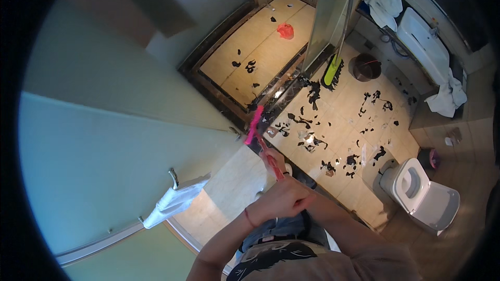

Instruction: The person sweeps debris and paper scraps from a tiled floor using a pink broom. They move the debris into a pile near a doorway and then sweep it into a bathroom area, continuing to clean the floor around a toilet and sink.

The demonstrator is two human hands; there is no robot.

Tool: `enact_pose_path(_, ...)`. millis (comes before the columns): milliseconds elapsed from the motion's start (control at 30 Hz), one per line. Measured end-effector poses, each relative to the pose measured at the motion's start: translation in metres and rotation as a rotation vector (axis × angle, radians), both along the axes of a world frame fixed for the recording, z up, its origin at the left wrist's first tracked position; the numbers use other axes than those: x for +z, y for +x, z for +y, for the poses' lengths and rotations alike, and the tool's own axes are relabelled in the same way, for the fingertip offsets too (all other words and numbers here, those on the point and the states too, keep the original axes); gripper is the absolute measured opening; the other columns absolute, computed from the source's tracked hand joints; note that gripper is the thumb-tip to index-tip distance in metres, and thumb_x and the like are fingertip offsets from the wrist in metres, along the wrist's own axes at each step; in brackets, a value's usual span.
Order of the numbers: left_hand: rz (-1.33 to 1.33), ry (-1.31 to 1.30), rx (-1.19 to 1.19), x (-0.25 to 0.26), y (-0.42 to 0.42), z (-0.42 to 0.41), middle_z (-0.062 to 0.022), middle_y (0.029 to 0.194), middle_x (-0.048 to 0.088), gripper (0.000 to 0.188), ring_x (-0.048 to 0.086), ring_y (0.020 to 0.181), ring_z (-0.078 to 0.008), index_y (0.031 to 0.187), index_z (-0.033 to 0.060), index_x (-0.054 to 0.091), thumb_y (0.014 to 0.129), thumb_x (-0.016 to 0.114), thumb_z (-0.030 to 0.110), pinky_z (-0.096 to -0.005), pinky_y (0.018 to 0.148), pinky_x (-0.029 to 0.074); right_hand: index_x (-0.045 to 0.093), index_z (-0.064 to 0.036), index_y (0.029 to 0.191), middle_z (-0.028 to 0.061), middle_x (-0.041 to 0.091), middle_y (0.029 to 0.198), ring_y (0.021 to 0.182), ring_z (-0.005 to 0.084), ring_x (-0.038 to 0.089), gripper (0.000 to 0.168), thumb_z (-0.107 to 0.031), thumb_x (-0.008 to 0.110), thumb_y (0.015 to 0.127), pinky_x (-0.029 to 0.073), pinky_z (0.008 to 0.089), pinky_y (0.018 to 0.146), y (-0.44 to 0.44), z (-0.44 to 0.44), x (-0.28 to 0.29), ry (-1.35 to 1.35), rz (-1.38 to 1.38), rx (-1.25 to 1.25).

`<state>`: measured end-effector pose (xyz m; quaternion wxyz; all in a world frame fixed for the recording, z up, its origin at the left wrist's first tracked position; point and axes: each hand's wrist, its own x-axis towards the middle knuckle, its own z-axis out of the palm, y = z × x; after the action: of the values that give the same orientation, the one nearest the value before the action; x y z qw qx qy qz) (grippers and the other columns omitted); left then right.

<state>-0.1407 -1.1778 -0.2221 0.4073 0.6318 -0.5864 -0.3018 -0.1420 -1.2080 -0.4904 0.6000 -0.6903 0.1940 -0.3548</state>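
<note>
Both of my hands grip the red handle of a broom with a bright pink head [254, 125]. My left hand [284, 199], with a thin red band at its wrist, closes around the upper part of the handle. Farther down the handle is my right hand [274, 160], which has a dark band at the wrist. The pink head lies by the dark stone threshold [256, 146], close to the corner of the raised shower edge. Black torn scraps [300, 120] are strewn over the beige tiled floor [340, 125], some clumped by the shower's dark kerb.
Inside the shower lie a red plastic bag [285, 31] and black bits [250, 66]. A green-headed broom [333, 72] stands by the glass panel [322, 19], near a brown bucket [365, 68]. A washbasin [424, 43], toilet [406, 187] and bin [428, 159] line the right. A towel [175, 201] hangs on the glass door's handle.
</note>
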Motion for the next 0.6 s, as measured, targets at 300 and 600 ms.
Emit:
enact_pose_path(300, 0.024, 0.051, -0.093, -0.014, 0.017, -0.034, -0.011, 0.055, 0.048, 0.032, 0.048, 0.053, -0.0289, 0.055, 0.0056, 0.049, 0.083, 0.062, 0.014, -0.0382, 0.051, 0.037, 0.054, -0.005, 0.068, 0.0149, 0.052, 0.067, 0.063, 0.0365, 0.055, 0.02, -0.016, 0.069, 0.076, 0.045, 0.039, 0.055, -0.023, -0.079, 0.009, -0.12, 0.346, -0.022)
enact_pose_path(600, -0.003, 0.048, -0.176, -0.023, 0.02, -0.072, -0.0123, 0.062, 0.057, 0.026, 0.056, 0.059, -0.0319, 0.06, 0.0021, 0.054, 0.081, 0.062, 0.013, -0.0405, 0.054, 0.042, 0.057, -0.004, 0.07, 0.0127, 0.056, 0.069, 0.062, 0.0283, 0.057, 0.016, -0.003, 0.072, 0.073, 0.045, 0.0319, 0.058, 0.004, -0.075, 0.001, 0.035, 0.196, 0.001)
